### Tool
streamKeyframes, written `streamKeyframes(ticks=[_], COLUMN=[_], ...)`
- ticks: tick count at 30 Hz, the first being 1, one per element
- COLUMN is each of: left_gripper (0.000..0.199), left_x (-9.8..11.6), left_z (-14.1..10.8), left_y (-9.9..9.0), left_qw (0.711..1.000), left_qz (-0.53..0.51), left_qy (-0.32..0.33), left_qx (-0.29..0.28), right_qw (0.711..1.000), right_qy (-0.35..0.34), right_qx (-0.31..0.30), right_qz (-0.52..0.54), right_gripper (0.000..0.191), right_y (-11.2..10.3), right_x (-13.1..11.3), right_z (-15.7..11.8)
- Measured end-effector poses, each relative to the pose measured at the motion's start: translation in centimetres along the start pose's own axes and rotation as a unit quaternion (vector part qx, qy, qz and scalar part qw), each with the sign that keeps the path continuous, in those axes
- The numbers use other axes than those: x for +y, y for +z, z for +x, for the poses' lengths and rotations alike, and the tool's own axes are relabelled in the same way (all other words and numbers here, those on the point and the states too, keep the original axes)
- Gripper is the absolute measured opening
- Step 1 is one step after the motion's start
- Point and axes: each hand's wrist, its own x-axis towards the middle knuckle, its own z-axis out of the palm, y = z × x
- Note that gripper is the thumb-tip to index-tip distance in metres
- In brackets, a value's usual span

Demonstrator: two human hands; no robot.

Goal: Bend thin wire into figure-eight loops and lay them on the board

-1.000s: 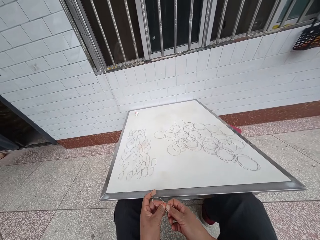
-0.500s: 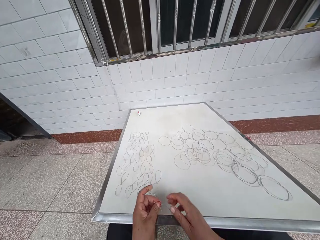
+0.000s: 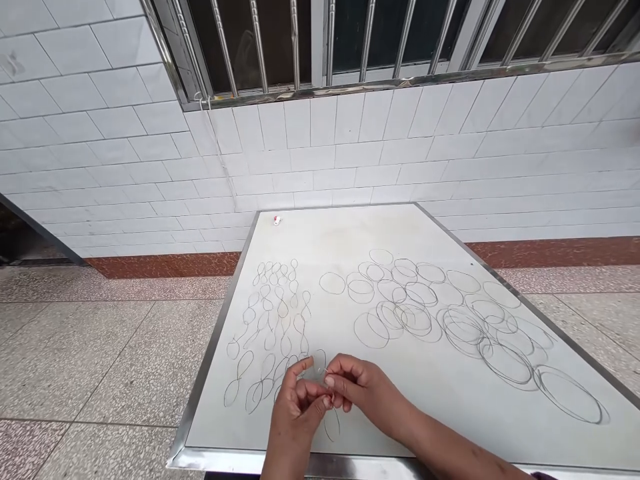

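My left hand [image 3: 297, 413] and my right hand [image 3: 363, 390] meet low over a white board [image 3: 345, 233] with a metal frame. Their fingertips pinch a thin wire loop [image 3: 331, 423], which hangs below them, and the hands hide part of it. Many similar wire loops lie on the board. Small figure-eight loops [image 3: 273, 327] are grouped just left of my hands, and larger round rings [image 3: 430, 310] spread to the right.
A small white and red object [image 3: 277, 219] lies near the board's far left corner. Behind the board stands a white tiled wall [image 3: 320, 160] with a red-brown base, below a barred window [image 3: 320, 47]. A speckled stone floor [image 3: 100, 347] lies to the left.
My hands have moved up from the board's front edge further over its surface and closer together. The view has tilted down and my legs have dropped out of sight.
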Motion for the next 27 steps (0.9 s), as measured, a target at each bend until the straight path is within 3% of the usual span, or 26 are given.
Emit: streamKeyframes(ticks=[4, 13, 23, 27], left_gripper=[0.060, 0.052, 0.049, 0.048], left_x=[0.8, 2.0, 2.6, 3.0], left_z=[0.5, -0.8, -3.6, -5.0], left_y=[-0.2, 0.5, 1.7, 2.4], left_qw=[0.999, 0.996, 0.993, 0.995], left_qz=[0.010, 0.026, -0.050, -0.030], left_qy=[-0.014, -0.011, -0.028, -0.036], left_qx=[0.031, 0.080, 0.107, 0.093], right_qw=[0.999, 0.995, 0.991, 0.987], right_qy=[0.010, 0.017, -0.002, 0.002], right_qx=[0.028, 0.057, 0.057, 0.061], right_qz=[0.016, 0.075, 0.125, 0.148], right_gripper=[0.030, 0.029, 0.030, 0.034], right_y=[-0.3, -0.6, 0.0, 0.3], right_x=[-0.3, -0.2, -1.0, -1.2], right_z=[0.8, 0.7, -2.2, -3.5])
